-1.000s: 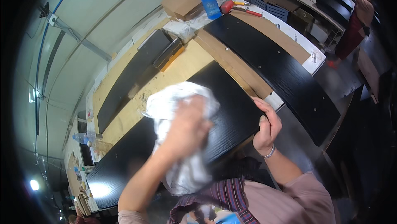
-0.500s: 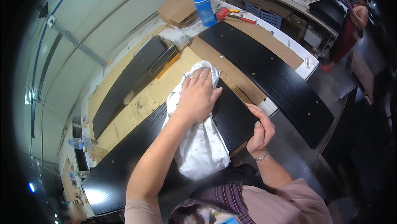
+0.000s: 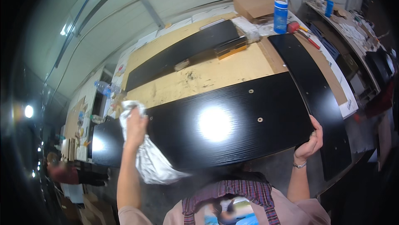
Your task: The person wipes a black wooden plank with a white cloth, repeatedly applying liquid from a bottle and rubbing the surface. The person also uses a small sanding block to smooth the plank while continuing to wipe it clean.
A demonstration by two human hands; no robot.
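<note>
A long black wood-grain panel (image 3: 183, 131) with metal-rimmed holes lies across the near side of the bench, shining under the light. Toward its left end, my left hand (image 3: 136, 129) grips a white cloth (image 3: 154, 167) against the surface. The cloth's loose end trails over the panel's near edge. At the right end, my right hand (image 3: 309, 142) is closed round the panel's corner, thumb and fingers on its edge.
Another black panel (image 3: 305, 69) lies at the right, a third (image 3: 183, 52) beyond the bench's yellow board (image 3: 224, 71). A blue bottle (image 3: 280, 19), a red-headed mallet (image 3: 294, 27) and a cardboard box (image 3: 254, 5) stand or lie at the back. A person (image 3: 68, 173) is at far left.
My left hand has swept the cloth leftward along the panel, from near the right end to near the left. My right hand still holds the right edge. The view has turned.
</note>
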